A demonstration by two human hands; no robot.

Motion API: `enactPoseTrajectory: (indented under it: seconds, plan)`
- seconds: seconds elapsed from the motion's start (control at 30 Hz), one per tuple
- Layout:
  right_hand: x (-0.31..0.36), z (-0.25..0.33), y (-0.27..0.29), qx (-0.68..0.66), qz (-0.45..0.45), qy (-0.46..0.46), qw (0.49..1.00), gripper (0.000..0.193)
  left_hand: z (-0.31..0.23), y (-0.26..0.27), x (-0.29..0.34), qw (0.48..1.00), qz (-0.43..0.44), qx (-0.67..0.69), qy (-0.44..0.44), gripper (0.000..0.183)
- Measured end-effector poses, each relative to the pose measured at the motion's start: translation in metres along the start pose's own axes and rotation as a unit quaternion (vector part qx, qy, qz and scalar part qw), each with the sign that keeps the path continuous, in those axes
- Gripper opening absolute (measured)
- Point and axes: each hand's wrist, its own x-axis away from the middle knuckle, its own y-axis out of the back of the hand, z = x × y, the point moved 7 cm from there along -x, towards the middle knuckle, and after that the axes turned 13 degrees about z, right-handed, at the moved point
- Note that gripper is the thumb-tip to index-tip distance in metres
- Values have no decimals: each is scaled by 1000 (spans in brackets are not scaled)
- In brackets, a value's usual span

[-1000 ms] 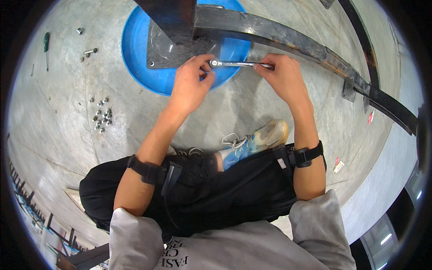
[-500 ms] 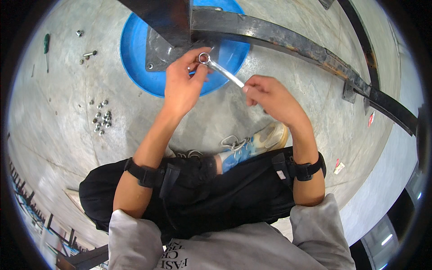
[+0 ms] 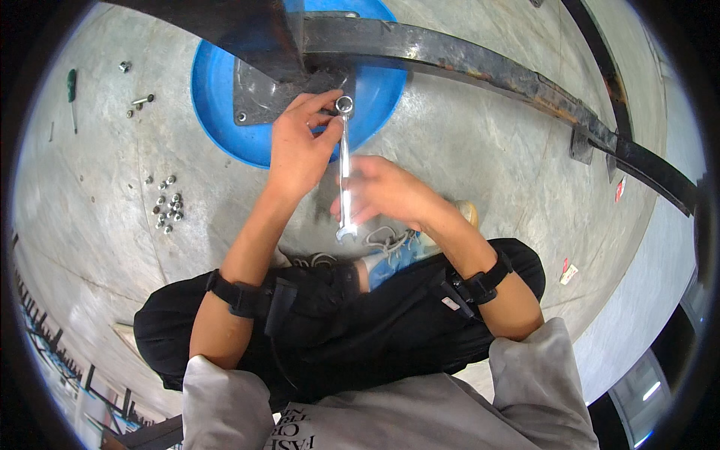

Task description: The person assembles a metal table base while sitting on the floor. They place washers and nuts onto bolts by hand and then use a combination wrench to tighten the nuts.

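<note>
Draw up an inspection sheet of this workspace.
Surface: grey floor, lightly marked.
Job's things: wrench; blue tray beneath a black metal plate.
Clutter: loose metal hardware and green-handled screwdriver at left; paper scraps at right.
Hands: left hand holds the wrench by its ring end; right hand beside the shaft, blurred, contact unclear.
Cables: possible thin cord below the left forearm strap.
Surroundings: curved black beam beyond the hands.

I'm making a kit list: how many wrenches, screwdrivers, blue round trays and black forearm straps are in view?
Wrench: 1
Green-handled screwdriver: 1
Blue round tray: 1
Black forearm straps: 2
Total: 5
</note>
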Motion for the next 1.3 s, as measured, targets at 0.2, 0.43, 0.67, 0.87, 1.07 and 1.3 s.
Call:
enactPoseTrajectory:
  seconds: [0.2, 0.43, 0.67, 0.87, 1.07, 1.3]
  plan:
    - [-6, -6, -2, -25, 22, -3, 999, 29, 1, -4, 1, 999, 31, -40, 8, 32]
    - [-10, -9, -3, -41, 20, -13, 999, 30, 3, -5, 1, 996, 31, -81, 0, 33]
    - [-19, -11, -2, -38, 10, -24, 999, 30, 0, -5, 1, 993, 27, -115, -1, 32]
    - [-11, -11, 6, -11, -12, -46, 999, 31, 4, -5, 1, 991, 18, -130, -11, 33]
    - [31, 16, 75, 413, -176, -85, 889, 22, 2, -2, 2, 992, 14, -121, -12, 31]
    - [64, 75, 91, 552, -361, 54, 750, 21, 4, -4, 2, 992, 24, -120, -1, 33]
